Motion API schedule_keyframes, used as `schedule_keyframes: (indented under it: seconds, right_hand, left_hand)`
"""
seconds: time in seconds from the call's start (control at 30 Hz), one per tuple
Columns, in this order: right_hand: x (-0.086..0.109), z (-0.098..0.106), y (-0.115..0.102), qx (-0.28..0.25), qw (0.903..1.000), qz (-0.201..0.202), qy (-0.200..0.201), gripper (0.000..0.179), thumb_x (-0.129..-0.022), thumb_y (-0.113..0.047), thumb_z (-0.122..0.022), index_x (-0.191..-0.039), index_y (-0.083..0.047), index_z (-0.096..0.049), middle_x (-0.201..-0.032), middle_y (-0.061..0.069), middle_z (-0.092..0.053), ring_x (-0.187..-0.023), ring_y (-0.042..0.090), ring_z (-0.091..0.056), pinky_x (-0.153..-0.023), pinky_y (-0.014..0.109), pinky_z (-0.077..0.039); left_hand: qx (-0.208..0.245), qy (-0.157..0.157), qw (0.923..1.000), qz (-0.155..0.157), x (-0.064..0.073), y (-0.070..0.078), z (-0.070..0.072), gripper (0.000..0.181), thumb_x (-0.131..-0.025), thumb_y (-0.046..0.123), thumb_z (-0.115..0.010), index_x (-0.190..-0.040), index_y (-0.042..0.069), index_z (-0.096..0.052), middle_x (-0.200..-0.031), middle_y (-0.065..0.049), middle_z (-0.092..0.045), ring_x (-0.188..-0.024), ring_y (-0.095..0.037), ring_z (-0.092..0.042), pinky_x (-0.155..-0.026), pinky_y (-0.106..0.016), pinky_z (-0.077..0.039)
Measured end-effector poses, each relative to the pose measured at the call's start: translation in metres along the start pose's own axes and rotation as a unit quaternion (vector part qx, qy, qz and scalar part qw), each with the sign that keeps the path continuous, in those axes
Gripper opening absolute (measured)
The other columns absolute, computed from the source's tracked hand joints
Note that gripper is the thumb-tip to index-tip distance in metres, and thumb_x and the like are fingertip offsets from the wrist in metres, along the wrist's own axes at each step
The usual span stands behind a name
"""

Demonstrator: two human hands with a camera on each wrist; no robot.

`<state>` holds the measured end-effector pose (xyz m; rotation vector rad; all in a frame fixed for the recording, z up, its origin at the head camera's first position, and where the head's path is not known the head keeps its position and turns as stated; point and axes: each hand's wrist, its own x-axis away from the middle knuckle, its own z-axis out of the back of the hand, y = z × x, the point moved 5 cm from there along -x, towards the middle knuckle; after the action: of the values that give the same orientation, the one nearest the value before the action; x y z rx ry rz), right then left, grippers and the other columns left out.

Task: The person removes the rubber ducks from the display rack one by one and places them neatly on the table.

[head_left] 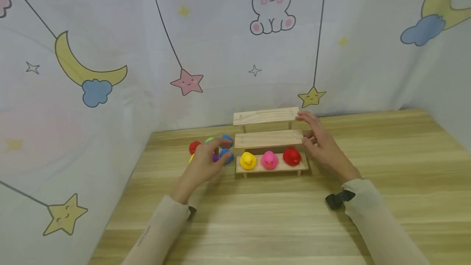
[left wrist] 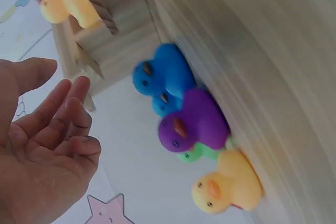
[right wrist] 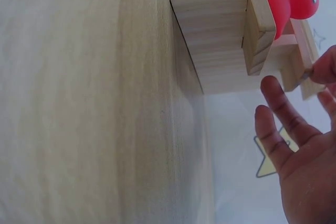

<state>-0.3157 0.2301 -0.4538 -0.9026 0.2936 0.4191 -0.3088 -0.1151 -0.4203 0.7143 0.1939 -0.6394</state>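
Observation:
A three-tier wooden step shelf [head_left: 265, 139] stands on the table, its lowest tier holding a yellow duck [head_left: 248, 160], a pink duck [head_left: 269, 160] and a red duck [head_left: 292, 157]. My right hand [head_left: 324, 144] touches the shelf's right end, fingers reaching toward the upper two tiers; two other fingers stretch out free in the right wrist view. To the shelf's left, my left hand [head_left: 204, 160] hovers over loose rubber ducks with nothing in its fingers. The left wrist view shows blue ducks [left wrist: 167, 72], a purple duck [left wrist: 197, 121], a green duck [left wrist: 199, 153] and a yellow duck [left wrist: 231, 184].
A red duck [head_left: 194, 147] lies at the left of the loose group, partly behind my left hand in the head view. The wood-grain table [head_left: 279, 220] extends to both sides. A white printed curtain [head_left: 220, 44] hangs behind it.

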Motion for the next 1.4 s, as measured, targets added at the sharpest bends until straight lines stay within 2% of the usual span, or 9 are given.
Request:
schedule_keyframes:
  seconds: [0.1, 0.17, 0.37, 0.5, 0.6, 0.7, 0.83, 1.03, 1.4]
  right_hand:
    - [0.000, -0.001, 0.000, 0.000, 1.0000, -0.004, -0.002, 0.069, -0.100, 0.003, -0.052, -0.162, -0.023, -0.040, -0.177, 0.003, -0.028, -0.099, 0.024, -0.067, -0.085, 0.021, -0.056]
    - [0.000, -0.001, 0.000, 0.001, 1.0000, -0.008, -0.001, 0.069, -0.100, 0.004, -0.052, -0.162, -0.024, -0.040, -0.177, 0.001, -0.028, -0.099, 0.024, -0.066, -0.085, 0.021, -0.056]
    - [-0.002, -0.002, -0.002, -0.004, 0.9999, -0.010, 0.001, 0.069, -0.100, 0.003, -0.052, -0.162, -0.022, -0.040, -0.177, 0.002, -0.028, -0.099, 0.025, -0.066, -0.085, 0.024, -0.056]
    - [-0.003, -0.004, -0.002, -0.005, 1.0000, -0.006, 0.000, 0.068, -0.100, 0.004, -0.052, -0.162, -0.022, -0.040, -0.177, 0.003, -0.028, -0.098, 0.025, -0.066, -0.084, 0.023, -0.056]
    - [-0.002, -0.005, -0.001, -0.009, 0.9999, -0.005, 0.002, 0.069, -0.099, 0.005, -0.052, -0.162, -0.021, -0.041, -0.176, 0.003, -0.029, -0.097, 0.025, -0.066, -0.083, 0.021, -0.056]
    - [-0.002, -0.006, -0.001, -0.012, 0.9999, 0.001, 0.000, 0.069, -0.099, 0.006, -0.052, -0.162, -0.020, -0.041, -0.176, 0.004, -0.029, -0.097, 0.025, -0.066, -0.083, 0.021, -0.056]
    - [-0.001, -0.005, -0.001, -0.011, 0.9999, 0.001, 0.005, 0.070, -0.099, 0.006, -0.051, -0.162, -0.020, -0.040, -0.176, 0.003, -0.029, -0.097, 0.025, -0.065, -0.083, 0.022, -0.056]
    - [0.000, -0.003, 0.000, -0.013, 0.9999, -0.005, 0.004, 0.069, -0.099, 0.005, -0.051, -0.162, -0.021, -0.040, -0.176, 0.003, -0.029, -0.097, 0.026, -0.066, -0.083, 0.020, -0.055]
    - [-0.001, -0.001, 0.000, -0.005, 1.0000, -0.004, -0.001, 0.069, -0.100, 0.006, -0.051, -0.163, -0.021, -0.039, -0.178, 0.004, -0.026, -0.100, 0.026, -0.066, -0.084, 0.018, -0.054]
  left_hand:
    - [0.027, 0.005, 0.9993, -0.027, 0.001, 0.011, -0.004, 0.029, -0.097, 0.006, -0.078, -0.125, 0.001, -0.072, -0.115, -0.016, -0.080, -0.074, -0.026, -0.060, -0.062, -0.026, -0.051]
    - [0.036, -0.002, 0.9988, -0.032, 0.002, 0.016, -0.008, 0.028, -0.097, 0.008, -0.079, -0.123, 0.002, -0.073, -0.110, -0.014, -0.079, -0.075, -0.026, -0.060, -0.064, -0.026, -0.051]
    - [0.034, -0.041, 0.9986, -0.002, 0.005, 0.020, -0.022, 0.032, -0.097, 0.021, -0.082, -0.126, 0.008, -0.073, -0.116, -0.004, -0.077, -0.086, -0.024, -0.058, -0.073, -0.028, -0.051]
    - [0.012, -0.052, 0.9985, 0.007, 0.006, 0.018, -0.025, 0.035, -0.094, 0.022, -0.085, -0.125, 0.010, -0.075, -0.109, -0.003, -0.076, -0.085, -0.020, -0.055, -0.071, -0.022, -0.045]
    - [0.004, -0.051, 0.9986, 0.015, 0.006, 0.016, -0.027, 0.039, -0.094, 0.023, -0.086, -0.128, 0.009, -0.074, -0.109, -0.004, -0.075, -0.085, -0.020, -0.056, -0.071, -0.021, -0.045]
    - [0.003, -0.045, 0.9988, 0.019, 0.006, 0.016, -0.029, 0.043, -0.093, 0.024, -0.086, -0.132, 0.008, -0.073, -0.117, -0.005, -0.077, -0.089, -0.024, -0.059, -0.075, -0.023, -0.049]
    - [0.001, -0.039, 0.9992, 0.008, 0.003, 0.017, -0.031, 0.043, -0.093, 0.025, -0.086, -0.132, 0.009, -0.074, -0.124, -0.004, -0.078, -0.089, -0.027, -0.062, -0.075, -0.023, -0.050]
    - [-0.011, -0.043, 0.9990, -0.006, 0.000, 0.021, -0.034, 0.039, -0.093, 0.025, -0.086, -0.128, 0.011, -0.077, -0.117, -0.002, -0.080, -0.081, -0.026, -0.060, -0.068, -0.019, -0.043]
    - [-0.005, -0.046, 0.9989, -0.007, 0.001, 0.021, -0.036, 0.035, -0.093, 0.024, -0.085, -0.126, 0.014, -0.077, -0.115, 0.000, -0.079, -0.080, -0.017, -0.056, -0.067, -0.019, -0.044]
